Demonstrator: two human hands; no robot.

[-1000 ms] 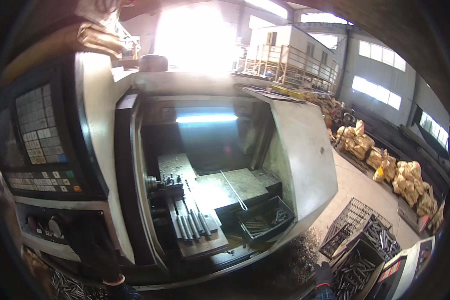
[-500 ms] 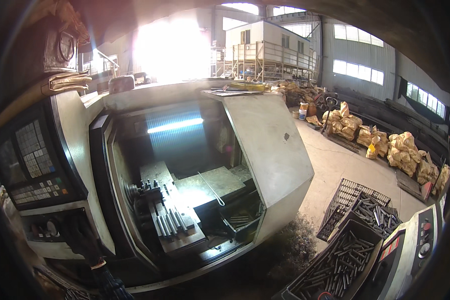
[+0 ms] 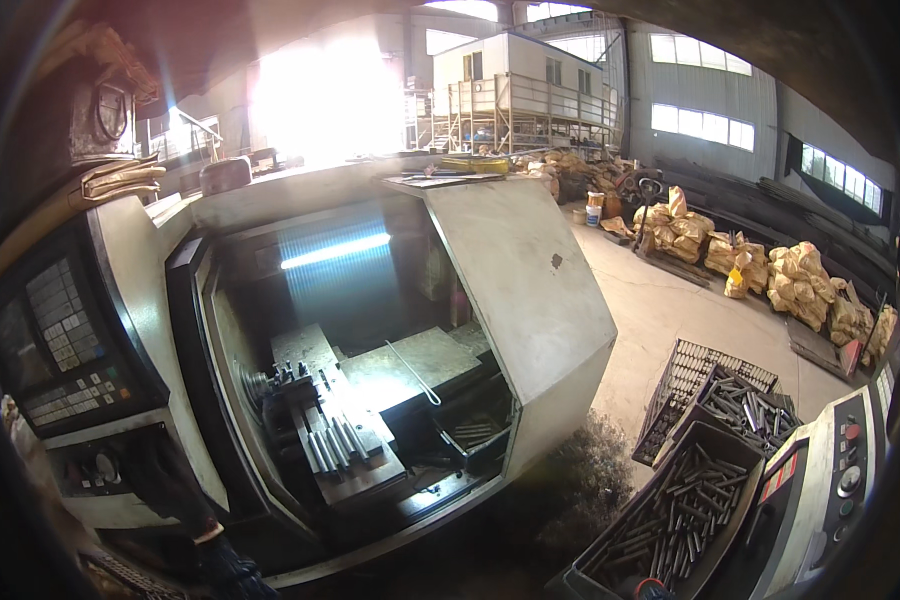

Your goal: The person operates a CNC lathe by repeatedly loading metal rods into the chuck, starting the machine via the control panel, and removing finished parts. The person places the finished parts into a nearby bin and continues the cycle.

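My left hand (image 3: pixel 162 488), dark and apparently gloved, reaches up from the lower left to the lower panel of a lathe. It is nearest the round knob (image 3: pixel 106 466); shadow hides the fingers, so I cannot tell whether they touch it. A dark sleeve (image 3: pixel 232 572) follows behind the wrist. Right of this hand, the lathe's lit chamber stands open, with a chuck (image 3: pixel 257 386) at its left side. Several bright metal rods (image 3: pixel 332 447) lie side by side on the carriage plate (image 3: pixel 365 482). A thin hooked rod (image 3: pixel 413 372) rests farther back. My right hand is out of view.
The keypad panel (image 3: pixel 65 335) rises above my left hand. A pale sliding door (image 3: pixel 530 260) stands right of the opening. At lower right are a bin of dark metal pins (image 3: pixel 685 515), a second pin crate (image 3: pixel 745 405) and another machine's control panel (image 3: pixel 850 470). Yellowish sacks (image 3: pixel 800 285) line the floor beyond.
The view has shifted slightly, so the machine and background sit a little farther left and up. My left hand stays by the lower panel, and the rods lie as before.
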